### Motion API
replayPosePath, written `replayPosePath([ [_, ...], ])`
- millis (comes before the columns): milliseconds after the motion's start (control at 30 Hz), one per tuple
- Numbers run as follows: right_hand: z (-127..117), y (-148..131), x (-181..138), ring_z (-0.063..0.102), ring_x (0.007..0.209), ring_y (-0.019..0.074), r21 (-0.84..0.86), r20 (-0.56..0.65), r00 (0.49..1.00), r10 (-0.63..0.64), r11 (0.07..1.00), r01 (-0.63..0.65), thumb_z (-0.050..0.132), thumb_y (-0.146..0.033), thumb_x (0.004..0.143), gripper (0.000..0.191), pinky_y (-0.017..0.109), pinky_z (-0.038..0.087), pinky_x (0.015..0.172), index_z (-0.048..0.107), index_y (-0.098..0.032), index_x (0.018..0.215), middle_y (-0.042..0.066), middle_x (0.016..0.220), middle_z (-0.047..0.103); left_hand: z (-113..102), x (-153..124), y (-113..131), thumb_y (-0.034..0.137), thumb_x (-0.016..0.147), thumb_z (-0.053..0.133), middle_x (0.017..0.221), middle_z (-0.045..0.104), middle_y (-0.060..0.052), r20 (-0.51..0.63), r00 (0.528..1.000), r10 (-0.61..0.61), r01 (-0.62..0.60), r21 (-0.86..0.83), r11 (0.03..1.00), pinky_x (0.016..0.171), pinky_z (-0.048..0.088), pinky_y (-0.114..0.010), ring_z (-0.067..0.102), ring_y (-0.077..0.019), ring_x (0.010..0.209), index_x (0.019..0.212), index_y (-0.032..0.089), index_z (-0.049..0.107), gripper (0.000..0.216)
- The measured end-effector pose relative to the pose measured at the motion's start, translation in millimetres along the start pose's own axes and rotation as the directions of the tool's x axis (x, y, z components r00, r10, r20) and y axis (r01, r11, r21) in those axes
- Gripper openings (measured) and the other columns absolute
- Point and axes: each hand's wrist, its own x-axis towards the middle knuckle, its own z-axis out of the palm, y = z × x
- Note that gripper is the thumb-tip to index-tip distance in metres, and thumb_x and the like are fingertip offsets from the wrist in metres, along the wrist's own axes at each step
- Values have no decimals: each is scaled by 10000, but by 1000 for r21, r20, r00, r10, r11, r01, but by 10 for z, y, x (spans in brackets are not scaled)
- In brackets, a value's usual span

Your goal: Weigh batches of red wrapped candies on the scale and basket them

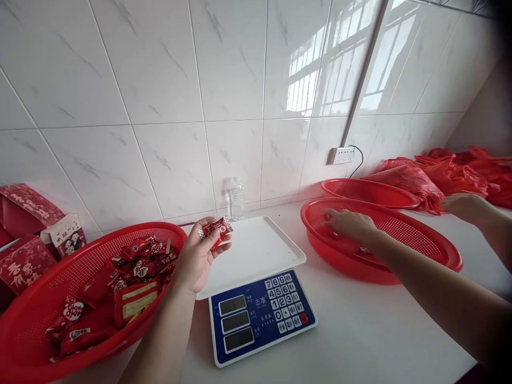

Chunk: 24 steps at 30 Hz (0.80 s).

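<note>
My left hand (202, 248) is closed around red-wrapped candies (218, 230), held above the white weighing tray (260, 240) of a scale. Below the tray is the scale's blue panel (264, 314), with displays and number keys. My right hand (352, 226) reaches into a red plastic basket (432, 253) on the right, fingers apart and pointing down. Small red packets with white print lie near it, partly covered by the hand and arm. On the left, a larger red basket (36, 325) contains several red snack packets (140, 269).
Another person's hand (464, 207) extends from the right edge, near red plastic bags (416, 178). Another red basket (372, 193) stands behind the right one. A clear bottle (237, 198) is by the tiled wall, below a power strip (342, 155). Printed red boxes (28, 240) stand far left.
</note>
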Motion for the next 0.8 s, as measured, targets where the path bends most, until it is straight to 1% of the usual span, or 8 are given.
replayPosePath([
  [133,-98,-248,-64,638,988,462,52,88,995,35,998,-40,532,-370,853,467,543,520,673,628,-112,1231,273,1177,633,2,7,-78,212,741,730,967,699,-31,39,999,-20,17,92,996,750,544,-292,675,-156,854,1082,217,523,399],
  [200,-187,-584,-125,605,1110,384,156,101,993,-65,987,49,503,-386,889,471,500,539,772,564,-194,1314,181,1297,599,5,2,-114,204,773,692,945,695,-36,54,998,-30,21,155,988,728,538,-291,671,-156,832,1101,218,495,383],
  [267,-277,-996,-231,658,1044,236,316,108,973,-205,935,162,482,-430,912,464,367,554,823,521,-276,1349,82,1237,658,10,-11,-146,204,799,663,929,686,-39,90,995,-50,29,219,975,716,533,-293,663,-155,815,1109,216,477,362],
  [333,-347,-1403,-363,672,1004,204,720,73,919,-386,658,219,534,-384,886,473,338,560,827,532,-218,1329,99,1215,667,18,-31,-174,219,823,642,951,676,-46,154,985,-81,36,274,961,724,536,-304,658,-157,820,1126,217,464,351],
  [367,-368,-1578,-427,671,999,195,820,28,896,-443,522,233,545,-361,879,478,334,557,833,524,-209,1331,96,1196,675,23,-41,-187,233,836,633,957,671,-49,190,977,-100,38,302,953,729,540,-313,657,-161,824,1141,218,455,353],
  [433,-376,-1836,-518,685,901,171,884,-38,886,-462,398,245,533,-283,880,372,321,554,793,586,-212,1242,63,1046,725,33,-54,-210,259,856,613,975,660,-55,235,965,-118,26,362,932,736,553,-335,659,-167,819,1189,223,431,381],
  [633,-163,-1940,-440,644,790,171,738,-116,962,-249,627,251,463,-176,872,224,309,493,716,671,-211,948,46,884,702,-7,8,-297,199,875,533,1384,460,-102,95,995,23,-78,623,778,806,565,-362,651,-126,799,1301,281,360,468],
  [800,73,-1829,-332,632,706,167,682,-63,959,-275,690,242,449,-165,870,236,287,469,647,681,-206,853,36,797,695,-115,47,-417,114,894,417,1453,437,-110,230,969,-87,-132,786,604,1025,428,-414,576,-211,1174,1440,315,284,596],
])
